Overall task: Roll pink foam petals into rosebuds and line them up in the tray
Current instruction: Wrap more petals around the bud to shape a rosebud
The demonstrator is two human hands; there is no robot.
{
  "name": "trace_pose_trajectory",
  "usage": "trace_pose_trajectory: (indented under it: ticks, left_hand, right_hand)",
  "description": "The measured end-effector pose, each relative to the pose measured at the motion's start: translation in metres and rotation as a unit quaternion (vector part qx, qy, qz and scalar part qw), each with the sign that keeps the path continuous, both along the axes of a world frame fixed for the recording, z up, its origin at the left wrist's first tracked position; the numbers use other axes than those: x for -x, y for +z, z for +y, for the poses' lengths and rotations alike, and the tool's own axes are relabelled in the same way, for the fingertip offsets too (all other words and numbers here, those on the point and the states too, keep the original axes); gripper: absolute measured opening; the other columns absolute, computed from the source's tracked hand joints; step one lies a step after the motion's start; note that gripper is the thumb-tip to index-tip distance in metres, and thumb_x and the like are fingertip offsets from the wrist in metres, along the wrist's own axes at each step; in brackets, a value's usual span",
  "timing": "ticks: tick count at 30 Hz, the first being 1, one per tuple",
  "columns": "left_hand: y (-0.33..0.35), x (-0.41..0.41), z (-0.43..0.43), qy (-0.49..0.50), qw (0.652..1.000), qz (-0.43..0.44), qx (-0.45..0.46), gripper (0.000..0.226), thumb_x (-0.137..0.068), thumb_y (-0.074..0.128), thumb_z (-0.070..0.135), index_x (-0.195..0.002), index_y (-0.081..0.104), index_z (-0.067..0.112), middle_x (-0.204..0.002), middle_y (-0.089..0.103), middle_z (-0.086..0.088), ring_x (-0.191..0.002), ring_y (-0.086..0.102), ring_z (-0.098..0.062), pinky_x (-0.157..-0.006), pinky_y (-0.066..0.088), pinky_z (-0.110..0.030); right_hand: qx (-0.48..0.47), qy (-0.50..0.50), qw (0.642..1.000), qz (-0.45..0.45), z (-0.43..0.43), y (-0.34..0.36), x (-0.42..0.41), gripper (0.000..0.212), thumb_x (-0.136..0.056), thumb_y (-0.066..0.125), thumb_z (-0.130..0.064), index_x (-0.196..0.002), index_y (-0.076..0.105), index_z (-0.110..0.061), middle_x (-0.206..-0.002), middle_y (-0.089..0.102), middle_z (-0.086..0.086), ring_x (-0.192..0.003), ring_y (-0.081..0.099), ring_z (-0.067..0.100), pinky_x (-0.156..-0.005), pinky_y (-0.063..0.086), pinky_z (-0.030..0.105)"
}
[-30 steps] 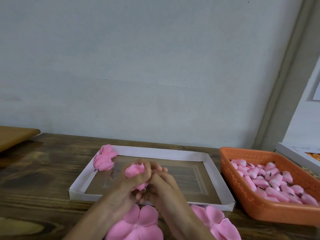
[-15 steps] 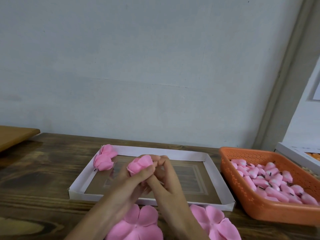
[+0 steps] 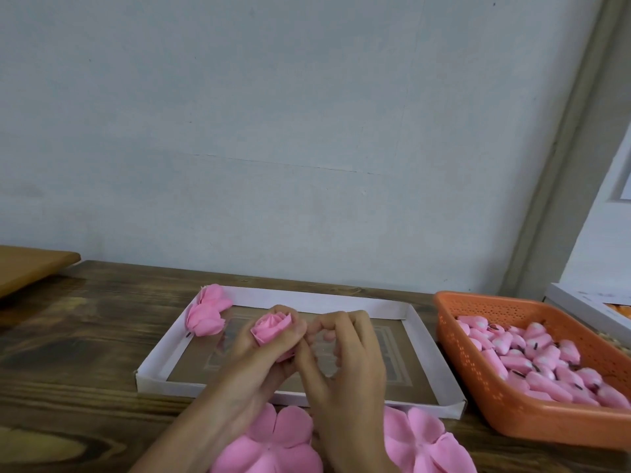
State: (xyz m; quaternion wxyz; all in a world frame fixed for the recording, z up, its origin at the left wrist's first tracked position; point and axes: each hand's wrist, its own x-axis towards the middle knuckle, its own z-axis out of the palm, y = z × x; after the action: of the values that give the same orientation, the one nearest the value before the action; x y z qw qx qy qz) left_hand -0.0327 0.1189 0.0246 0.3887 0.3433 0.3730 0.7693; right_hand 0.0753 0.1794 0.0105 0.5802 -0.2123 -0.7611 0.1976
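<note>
Rosebud (image 3: 271, 327) is gripped in the left hand (image 3: 259, 363) over the tray (image 3: 307, 298); right hand (image 3: 345, 367) curls just beside, its hold unclear.

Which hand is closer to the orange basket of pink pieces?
Right. The right hand is left of the orange basket, over the tray; the left hand, holding the rosebud, is farther left.

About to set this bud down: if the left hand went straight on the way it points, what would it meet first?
Probably the far white wall of the tray: the left hand, gripping the rosebud, points away over the tray floor. Height is unclear, so it might pass over.
</note>
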Motion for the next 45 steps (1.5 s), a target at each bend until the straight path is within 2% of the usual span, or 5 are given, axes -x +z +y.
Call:
trace_pose_trajectory:
  ticks: [15, 27, 30, 34, 45]
  left_hand:
    - [-0.001, 0.001, -0.004, -0.047, 0.998, 0.030, -0.004, 0.039, -0.061, 0.087, 0.016, -0.099, 0.075, 0.018, -0.078, 0.066, -0.005, -0.066, 0.064, -0.012, -0.053, 0.051, -0.024]
    - [-0.007, 0.010, -0.004, -0.087, 0.996, 0.009, -0.002, 0.061, -0.053, 0.103, 0.022, -0.090, 0.056, 0.013, -0.089, 0.053, -0.012, -0.088, 0.057, -0.025, -0.072, 0.049, -0.035]
    - [-0.007, 0.009, -0.004, -0.078, 0.997, -0.007, -0.001, 0.064, -0.051, 0.103, 0.020, -0.088, 0.052, 0.010, -0.092, 0.045, -0.014, -0.097, 0.045, -0.033, -0.077, 0.041, -0.040]
    - [-0.007, 0.006, -0.005, -0.070, 0.997, -0.014, -0.001, 0.045, -0.059, 0.091, 0.014, -0.085, 0.055, 0.010, -0.087, 0.055, -0.015, -0.089, 0.061, -0.028, -0.078, 0.048, -0.040]
    - [-0.005, -0.001, -0.007, -0.026, 0.998, 0.032, 0.038, 0.052, -0.048, 0.101, 0.030, -0.075, 0.062, 0.011, -0.076, 0.049, -0.014, -0.062, 0.054, -0.018, -0.052, 0.045, -0.028]
  right_hand:
    - [0.035, 0.096, 0.995, 0.003, 0.004, 0.005, -0.001, 0.015, -0.082, 0.073, -0.036, -0.094, 0.080, -0.041, -0.094, 0.059, -0.015, -0.094, 0.061, 0.014, -0.076, 0.041, 0.012]
    - [0.056, 0.174, 0.983, -0.028, 0.005, 0.008, -0.002, 0.015, -0.083, 0.072, -0.031, -0.094, 0.081, -0.034, -0.097, 0.068, -0.015, -0.099, 0.066, 0.016, -0.076, 0.045, 0.015]
    - [0.062, 0.190, 0.979, -0.026, 0.003, 0.008, 0.000, 0.011, -0.083, 0.071, -0.028, -0.091, 0.078, -0.030, -0.099, 0.070, -0.015, -0.099, 0.067, 0.016, -0.076, 0.044, 0.015]
    - [0.055, 0.187, 0.981, -0.010, 0.001, 0.008, 0.001, 0.011, -0.083, 0.068, -0.028, -0.087, 0.072, -0.036, -0.098, 0.073, -0.013, -0.092, 0.066, 0.017, -0.071, 0.043, 0.017]
    - [0.014, 0.022, 0.999, 0.018, -0.005, 0.000, 0.001, 0.042, -0.083, 0.081, -0.042, -0.079, 0.039, -0.037, -0.073, 0.042, -0.017, -0.067, 0.048, 0.011, -0.058, 0.032, 0.013]
